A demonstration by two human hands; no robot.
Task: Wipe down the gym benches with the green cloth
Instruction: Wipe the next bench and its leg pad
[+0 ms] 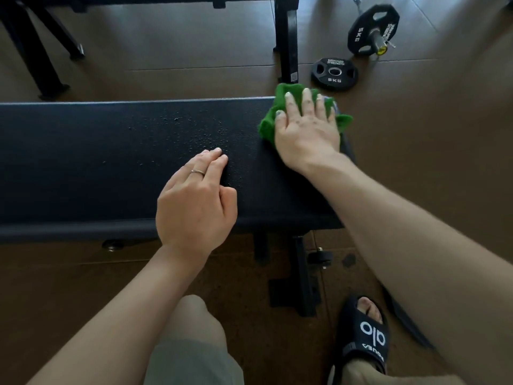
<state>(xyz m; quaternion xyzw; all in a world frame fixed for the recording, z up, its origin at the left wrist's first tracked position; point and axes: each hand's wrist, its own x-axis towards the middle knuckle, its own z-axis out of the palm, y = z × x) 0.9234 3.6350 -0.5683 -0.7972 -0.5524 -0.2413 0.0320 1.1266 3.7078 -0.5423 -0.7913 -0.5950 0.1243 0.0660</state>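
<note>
Green cloth [280,118] gets pressed flat at the bench's [83,162] 2 o'clock corner by the right hand [306,134], fingers spread; left hand [195,202] is rested nearby, fingers together.

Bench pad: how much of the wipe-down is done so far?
Barely begun. The right hand presses the green cloth flat on the bench pad at its far right corner. Droplets across the middle remain to wipe. The left hand rests on the pad.
</note>
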